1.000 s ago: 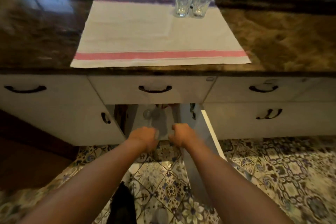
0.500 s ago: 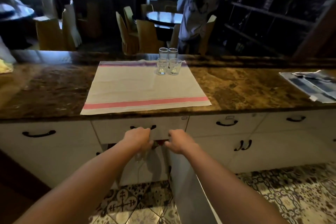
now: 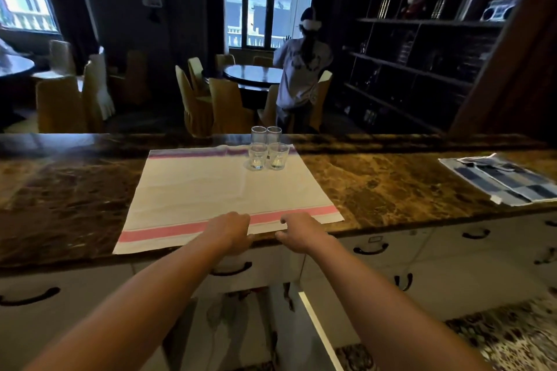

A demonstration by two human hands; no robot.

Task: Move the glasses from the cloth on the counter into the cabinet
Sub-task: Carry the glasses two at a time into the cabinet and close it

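Several clear glasses (image 3: 266, 150) stand in a tight cluster at the far right corner of a white cloth (image 3: 211, 193) with a pink stripe, spread on the brown marble counter (image 3: 391, 187). My left hand (image 3: 230, 230) and my right hand (image 3: 301, 232) hover side by side over the cloth's near edge, both empty with fingers loosely curled. Below them the cabinet (image 3: 241, 310) stands open, its white door (image 3: 319, 328) swung toward me. The cabinet's inside is dim and I cannot make out what it holds.
A blue checked cloth (image 3: 500, 178) lies at the counter's right end. White drawers with black handles (image 3: 370, 249) run under the counter. Beyond the counter a person (image 3: 301, 69) stands by a round table (image 3: 253, 75) with chairs; dark shelves (image 3: 422, 39) fill the right wall.
Both hands rose from the open cabinet up to the counter's front edge, empty. The view tilted up from the floor to the room.
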